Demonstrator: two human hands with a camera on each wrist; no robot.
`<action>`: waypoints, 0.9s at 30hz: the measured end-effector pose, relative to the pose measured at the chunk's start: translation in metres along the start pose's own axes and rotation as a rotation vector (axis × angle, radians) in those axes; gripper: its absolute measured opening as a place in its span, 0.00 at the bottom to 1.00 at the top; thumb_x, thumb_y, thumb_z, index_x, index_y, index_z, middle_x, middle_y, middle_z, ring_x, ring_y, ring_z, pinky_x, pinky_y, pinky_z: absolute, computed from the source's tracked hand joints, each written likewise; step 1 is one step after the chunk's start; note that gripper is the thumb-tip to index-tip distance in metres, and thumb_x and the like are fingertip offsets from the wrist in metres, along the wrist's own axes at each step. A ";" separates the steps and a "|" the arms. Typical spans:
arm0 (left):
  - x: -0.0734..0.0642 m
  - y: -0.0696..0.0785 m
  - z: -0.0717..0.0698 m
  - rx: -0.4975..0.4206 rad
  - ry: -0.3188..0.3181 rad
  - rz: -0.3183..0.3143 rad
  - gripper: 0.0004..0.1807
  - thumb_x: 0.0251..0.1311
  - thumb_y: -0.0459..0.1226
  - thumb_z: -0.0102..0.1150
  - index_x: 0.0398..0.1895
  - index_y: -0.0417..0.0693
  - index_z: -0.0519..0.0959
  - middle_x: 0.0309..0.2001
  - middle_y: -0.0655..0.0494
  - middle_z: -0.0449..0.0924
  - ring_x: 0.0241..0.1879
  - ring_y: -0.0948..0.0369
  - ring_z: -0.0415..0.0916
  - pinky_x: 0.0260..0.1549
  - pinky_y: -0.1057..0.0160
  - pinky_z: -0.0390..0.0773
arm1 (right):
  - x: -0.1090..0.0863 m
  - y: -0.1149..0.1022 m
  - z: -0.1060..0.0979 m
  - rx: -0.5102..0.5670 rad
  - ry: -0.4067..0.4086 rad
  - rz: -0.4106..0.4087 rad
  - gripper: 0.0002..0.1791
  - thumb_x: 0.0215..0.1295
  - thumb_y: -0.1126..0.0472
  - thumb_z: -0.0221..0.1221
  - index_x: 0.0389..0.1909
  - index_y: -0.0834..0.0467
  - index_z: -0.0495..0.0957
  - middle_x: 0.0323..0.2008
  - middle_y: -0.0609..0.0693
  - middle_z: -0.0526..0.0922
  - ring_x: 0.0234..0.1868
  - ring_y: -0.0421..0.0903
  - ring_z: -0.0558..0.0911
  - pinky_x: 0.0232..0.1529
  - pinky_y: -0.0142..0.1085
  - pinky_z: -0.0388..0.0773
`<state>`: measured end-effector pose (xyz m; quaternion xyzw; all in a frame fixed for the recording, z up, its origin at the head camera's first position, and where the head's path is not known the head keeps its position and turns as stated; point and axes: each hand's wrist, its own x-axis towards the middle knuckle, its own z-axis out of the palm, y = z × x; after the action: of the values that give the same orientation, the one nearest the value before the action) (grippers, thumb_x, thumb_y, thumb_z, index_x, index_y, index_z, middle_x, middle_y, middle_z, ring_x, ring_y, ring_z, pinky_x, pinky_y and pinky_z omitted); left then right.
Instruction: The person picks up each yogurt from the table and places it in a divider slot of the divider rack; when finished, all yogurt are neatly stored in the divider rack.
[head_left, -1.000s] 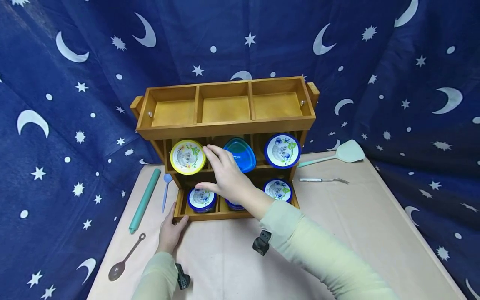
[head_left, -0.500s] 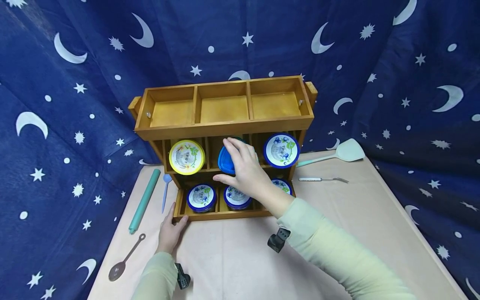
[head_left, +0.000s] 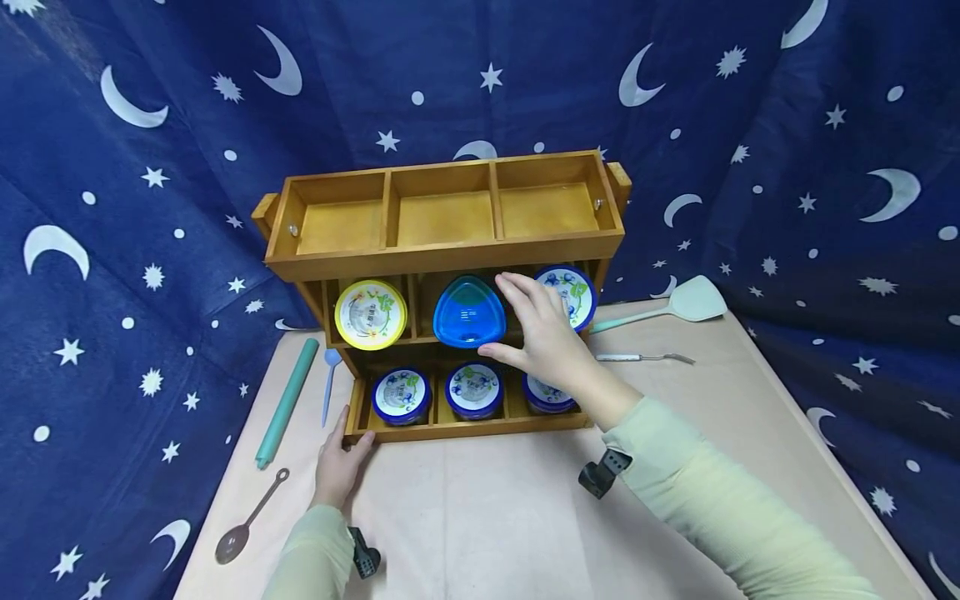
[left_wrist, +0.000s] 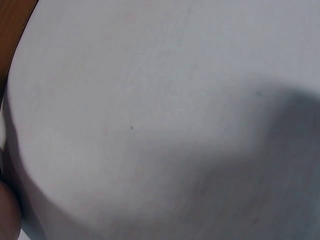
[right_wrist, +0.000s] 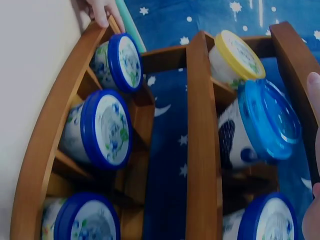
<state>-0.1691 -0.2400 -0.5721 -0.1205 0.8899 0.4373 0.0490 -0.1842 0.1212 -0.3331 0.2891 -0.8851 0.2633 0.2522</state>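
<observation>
A three-tier wooden rack (head_left: 442, 254) stands on the table. My left hand (head_left: 341, 467) holds its lower left front corner, thumb in front and fingers along the side. My right hand (head_left: 551, 337) hovers open before the middle tier, fingers apart and gripping nothing. Left of it is a tub with a translucent blue, rounded-triangle lid (head_left: 468, 312). Behind its fingers, a blue-rimmed tub (head_left: 576, 292) is partly hidden. A yellow-rimmed tub (head_left: 371, 315) sits in the middle tier's left compartment. Several blue-rimmed tubs, one in the centre (head_left: 474, 390), fill the bottom tier.
Left of the rack lie a green stick-like roll (head_left: 288, 403), a small blue spoon (head_left: 330, 379) and a brown spoon (head_left: 236, 537). To the right are a pale green spatula (head_left: 693, 300) and a fork (head_left: 641, 358). A blue star-and-moon cloth (head_left: 420, 75) hangs behind.
My right hand has moved rightward along the middle tier, from beside the yellow-rimmed tub, across the blue-lidded one, towards the right tub. My left hand has stayed at the corner.
</observation>
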 end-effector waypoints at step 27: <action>-0.003 0.001 0.000 -0.068 0.009 0.041 0.45 0.57 0.60 0.54 0.74 0.68 0.45 0.71 0.39 0.48 0.68 0.41 0.47 0.64 0.43 0.50 | -0.057 0.068 -0.053 0.003 0.104 0.074 0.48 0.53 0.34 0.56 0.63 0.68 0.63 0.62 0.64 0.63 0.58 0.63 0.61 0.51 0.55 0.61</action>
<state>-0.1667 -0.2385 -0.5708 -0.1059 0.8770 0.4676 0.0321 -0.1720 0.2226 -0.3503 0.2423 -0.8805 0.2884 0.2878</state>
